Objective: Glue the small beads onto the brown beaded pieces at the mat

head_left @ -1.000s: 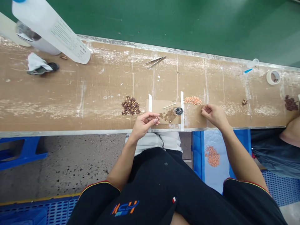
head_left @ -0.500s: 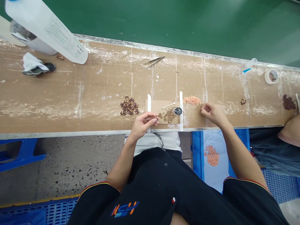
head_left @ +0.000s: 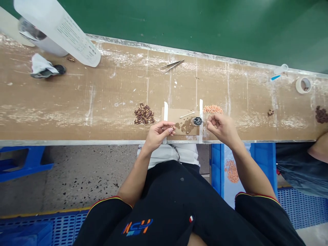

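Change: the right hand (head_left: 222,129) has shifted leftward, from beside the far right end of the orange bead-like pieces (head_left: 213,109) to just in front of that pile's left end. Its fingertips now lie just right of the small cup with a glossy black top (head_left: 197,121); in judgement, this puts the cup within easy reach. The left hand (head_left: 156,136) keeps its place.

Left hand, pose: palm turned inward, thumb and forefinger drawn together, seemingly pinching small coppery pieces (head_left: 171,127); the other fingers loosely bent. Exact count of pieces cannot be told. Position: over the left part of the cardboard sheet (head_left: 172,115) and the lower end of the left white tape strip (head_left: 166,111).

Right hand, pose: knuckles up, fingers curled, thumb pressed to forefinger; whether anything is held cannot be told. Forearm slants up and leftward from the sleeve.

Between the two sets of fingers: brown wet-looking stains on the sheet; the cup; the right white tape strip (head_left: 201,104); one cotton swab (head_left: 187,115), lying beyond the stains.

Left of the left fingers: one heap of mixed brown and gold-coloured pieces (head_left: 144,114). Well beyond both hands: metal tweezers (head_left: 173,65), one pair, tips apart.
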`<state>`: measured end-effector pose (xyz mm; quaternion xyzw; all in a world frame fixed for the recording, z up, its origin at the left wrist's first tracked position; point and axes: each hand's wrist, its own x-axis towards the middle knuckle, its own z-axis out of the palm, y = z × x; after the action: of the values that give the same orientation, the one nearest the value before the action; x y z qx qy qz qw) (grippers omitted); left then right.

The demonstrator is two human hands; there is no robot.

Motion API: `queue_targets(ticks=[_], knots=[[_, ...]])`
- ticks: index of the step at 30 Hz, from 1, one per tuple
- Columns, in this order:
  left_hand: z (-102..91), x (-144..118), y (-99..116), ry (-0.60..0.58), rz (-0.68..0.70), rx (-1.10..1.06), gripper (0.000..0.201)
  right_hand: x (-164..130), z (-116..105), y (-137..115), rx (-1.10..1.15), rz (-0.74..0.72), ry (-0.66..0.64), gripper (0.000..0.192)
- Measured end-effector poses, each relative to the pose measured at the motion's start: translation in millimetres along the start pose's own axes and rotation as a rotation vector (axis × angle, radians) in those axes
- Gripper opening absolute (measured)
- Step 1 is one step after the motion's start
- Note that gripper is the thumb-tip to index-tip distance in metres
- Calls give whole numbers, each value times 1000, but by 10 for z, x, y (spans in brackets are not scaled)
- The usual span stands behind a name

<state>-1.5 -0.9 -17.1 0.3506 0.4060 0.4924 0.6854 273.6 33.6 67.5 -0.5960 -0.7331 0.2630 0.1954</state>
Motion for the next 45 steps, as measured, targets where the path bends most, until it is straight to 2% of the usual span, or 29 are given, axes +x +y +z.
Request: queue_targets(ticks=[10, 29, 36, 45], knots=[[1, 6, -9, -7, 4, -47, 39, 136, 108, -96, -34, 45, -66, 11], [10, 2, 16, -44, -5, -58, 39, 142, 177, -137, -188, 82, -43, 12], [38, 0, 2, 51, 51, -111, 40, 128, 201, -146, -234, 77, -33, 12], [65, 6, 26, 94, 79, -110, 43, 114, 227, -139, -234, 74, -15, 13]])
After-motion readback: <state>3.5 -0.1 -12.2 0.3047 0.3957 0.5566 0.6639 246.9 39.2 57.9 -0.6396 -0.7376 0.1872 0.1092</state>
